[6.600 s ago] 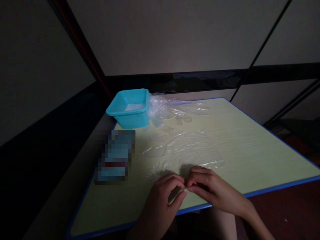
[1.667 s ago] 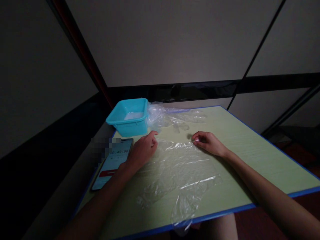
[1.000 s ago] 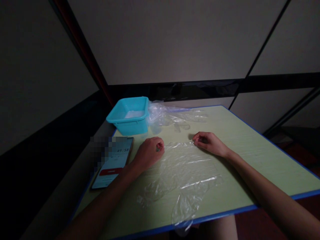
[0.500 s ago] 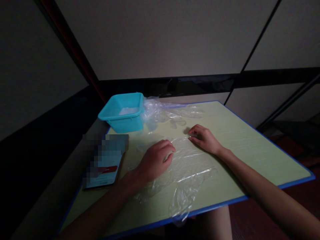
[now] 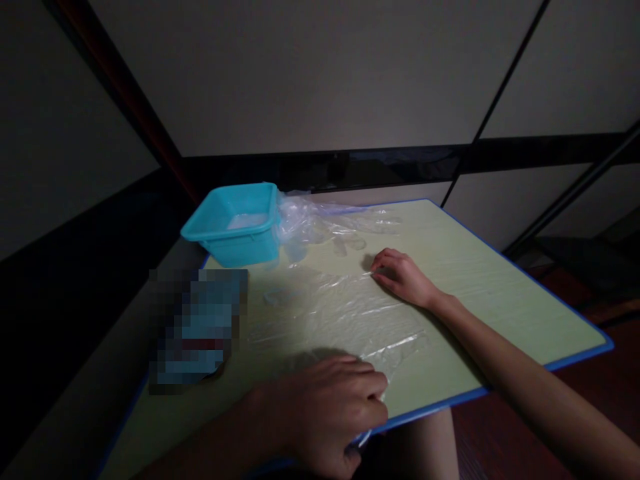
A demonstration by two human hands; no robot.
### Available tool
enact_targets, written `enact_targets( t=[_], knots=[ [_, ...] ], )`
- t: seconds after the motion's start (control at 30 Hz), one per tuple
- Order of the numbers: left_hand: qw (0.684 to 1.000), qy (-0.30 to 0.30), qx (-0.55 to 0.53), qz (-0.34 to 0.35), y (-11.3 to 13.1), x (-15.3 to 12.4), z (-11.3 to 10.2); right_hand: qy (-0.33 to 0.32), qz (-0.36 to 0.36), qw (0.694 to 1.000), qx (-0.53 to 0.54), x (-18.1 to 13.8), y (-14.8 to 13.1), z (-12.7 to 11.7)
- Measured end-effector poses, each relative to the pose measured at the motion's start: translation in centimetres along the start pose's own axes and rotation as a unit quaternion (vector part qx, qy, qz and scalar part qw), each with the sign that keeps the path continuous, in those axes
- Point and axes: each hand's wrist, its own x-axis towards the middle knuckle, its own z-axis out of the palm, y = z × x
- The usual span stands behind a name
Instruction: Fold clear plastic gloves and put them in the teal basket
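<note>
A clear disposable plastic glove, thin and creased, lies spread over the middle of the table. My left hand is closed on its near end by the table's front edge, and a bit of the film shows below the fingers. At the glove's far edge my right hand rests on the table, thumb and fingers pinched on the film. The glove's near part is mostly hidden under my left hand. Behind it lies a loose heap of similar clear gloves.
A turquoise plastic basket with something whitish inside stands at the back left. Nearer, a flat, pixelated device lies along the left side. The pale yellow table has a blue rim. Panelled walls rise behind and to the left.
My left hand has come down from the middle of the glove to its near end and closed there. The right hand stays at the far edge. The view has shifted slightly.
</note>
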Motion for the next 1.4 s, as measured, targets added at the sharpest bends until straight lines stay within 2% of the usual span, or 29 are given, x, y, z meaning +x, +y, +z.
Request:
enact_targets(
  t=[0.23,0.33,0.43,0.5,0.6,0.73,0.83,0.9,1.0,1.07,1.2,1.3,1.4],
  knots=[
    [0.995,0.052,-0.072,-0.045,-0.1,-0.1,-0.7,0.003,0.002,1.000,-0.007,-0.1,0.1,-0.1],
    [0.984,0.113,-0.078,-0.116,-0.9,-0.2,-1.4,0.001,0.002,1.000,-0.018,0.0,0.1,-0.2],
    [0.959,0.172,-0.072,-0.213,-2.0,-0.5,-1.9,0.002,0.005,0.999,-0.035,0.0,0.1,-0.4],
    [0.945,0.184,-0.061,-0.265,-2.7,-0.7,-2.0,0.003,0.009,0.999,-0.043,0.0,0.1,-0.5],
    [0.937,0.163,-0.019,-0.308,-3.4,-1.0,-1.8,0.003,0.017,0.998,-0.052,0.0,0.2,-0.6],
    [0.932,0.135,0.036,-0.335,-3.8,-0.9,-1.2,-0.009,0.030,0.997,-0.071,-0.1,0.5,-0.6],
    [0.925,0.151,0.064,-0.341,-3.9,-0.8,-1.1,-0.012,0.033,0.996,-0.078,0.0,0.5,-0.8],
    [0.922,0.174,0.088,-0.334,-3.5,-0.8,-1.2,0.005,0.031,0.998,-0.063,-0.1,-0.3,-1.3],
    [0.920,0.208,0.115,-0.311,-1.8,-0.8,-0.8,0.038,0.035,0.999,-0.009,-1.1,-3.1,-2.2],
    [0.919,0.234,0.114,-0.296,0.0,-0.8,0.0,0.004,0.028,1.000,-0.002,-2.6,-5.7,-2.5],
    [0.912,0.246,0.113,-0.308,2.9,-0.5,2.8,-0.155,-0.038,0.983,-0.087,-6.1,-9.6,-1.7],
    [0.919,0.222,0.115,-0.305,3.4,-0.5,4.1,-0.188,-0.044,0.974,-0.115,-7.9,-10.8,-0.7],
    [0.926,0.196,0.114,-0.302,3.1,-0.6,4.4,-0.198,-0.029,0.971,-0.131,-8.7,-11.0,-0.1]
  ],
)
